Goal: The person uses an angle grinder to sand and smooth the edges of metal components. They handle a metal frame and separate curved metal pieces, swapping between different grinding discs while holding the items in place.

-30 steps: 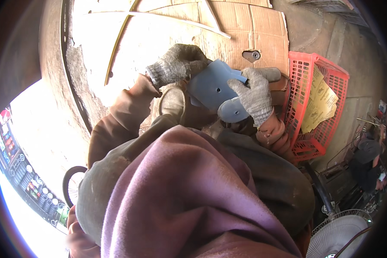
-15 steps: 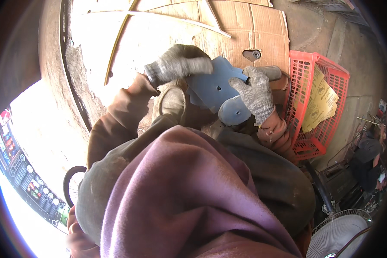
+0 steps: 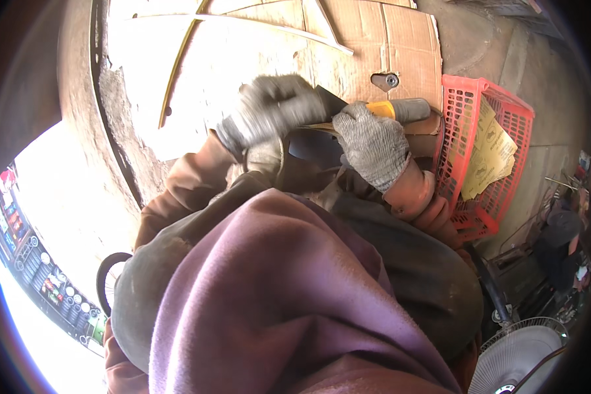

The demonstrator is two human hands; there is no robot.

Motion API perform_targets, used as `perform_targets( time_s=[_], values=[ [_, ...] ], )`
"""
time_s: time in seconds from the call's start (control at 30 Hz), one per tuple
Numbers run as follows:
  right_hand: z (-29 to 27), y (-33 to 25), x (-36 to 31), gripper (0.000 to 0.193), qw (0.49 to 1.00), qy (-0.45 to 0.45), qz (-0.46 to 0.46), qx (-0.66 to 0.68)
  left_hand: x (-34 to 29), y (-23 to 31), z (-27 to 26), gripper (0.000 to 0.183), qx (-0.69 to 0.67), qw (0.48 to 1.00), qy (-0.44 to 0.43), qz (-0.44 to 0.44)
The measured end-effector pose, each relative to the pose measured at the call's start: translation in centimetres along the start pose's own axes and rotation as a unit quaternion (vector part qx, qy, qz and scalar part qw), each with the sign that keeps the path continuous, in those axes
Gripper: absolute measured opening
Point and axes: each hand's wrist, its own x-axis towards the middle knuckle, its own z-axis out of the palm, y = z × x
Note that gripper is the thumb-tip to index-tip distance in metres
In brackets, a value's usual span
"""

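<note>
A dark flat piece (image 3: 331, 100) lies at a slant between the two gloved hands, in front of the knees, its ends covered by the gloves. The left hand (image 3: 269, 110) is at its left end, fingers curled but blurred; I cannot tell whether they pinch it. The right hand (image 3: 373, 144) is at its other end, fingers bent and close together, their grip hidden. Just beyond the right hand is a grey cylinder (image 3: 412, 109) with an orange band (image 3: 381, 109). A shoe (image 3: 264, 157) sits close below the left hand. Cardboard (image 3: 410, 43) spreads out ahead, carrying metal strips (image 3: 177, 82). A red plastic basket (image 3: 467, 141) with yellow sheets (image 3: 492, 157) stands by the right forearm. Purple cloth (image 3: 276, 295) blocks the lower middle; a fan (image 3: 522, 351) stands at lower right.
</note>
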Motion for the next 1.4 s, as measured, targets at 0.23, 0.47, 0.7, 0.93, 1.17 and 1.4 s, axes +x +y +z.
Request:
perform_targets(
  time_s=[0.23, 0.47, 0.7, 0.93, 1.17, 1.4],
  values=[
    [0.8, 0.3, -0.6, 0.011, 0.999, 0.025, -0.018, -0.028, 2.0, -1.2, -1.3, 0.033, 0.061, 0.987, 0.005, -0.150],
    [1.1, 0.5, -0.5, 0.011, 0.999, 0.036, -0.021, -0.021, 1.8, -6.6, -1.6, 0.033, -0.249, 0.956, -0.028, -0.153],
    [1.2, 0.5, -0.6, 0.011, 0.999, 0.045, -0.017, -0.020, 2.2, -8.3, -2.4, 0.033, -0.250, 0.959, -0.052, -0.126],
    [0.9, 0.6, -0.6, 0.012, 0.999, 0.040, -0.015, 0.013, 2.8, -9.6, -2.9, 0.031, -0.218, 0.967, -0.085, -0.101],
    [1.0, 0.7, -0.6, 0.013, 0.999, 0.039, -0.014, 0.010, 2.7, -10.6, -3.3, 0.029, -0.132, 0.985, -0.114, -0.005],
    [1.3, 0.9, -0.7, 0.012, 0.999, 0.048, -0.015, 0.019, 3.3, -10.2, -3.1, 0.026, -0.140, 0.982, -0.126, -0.027]
  ],
)
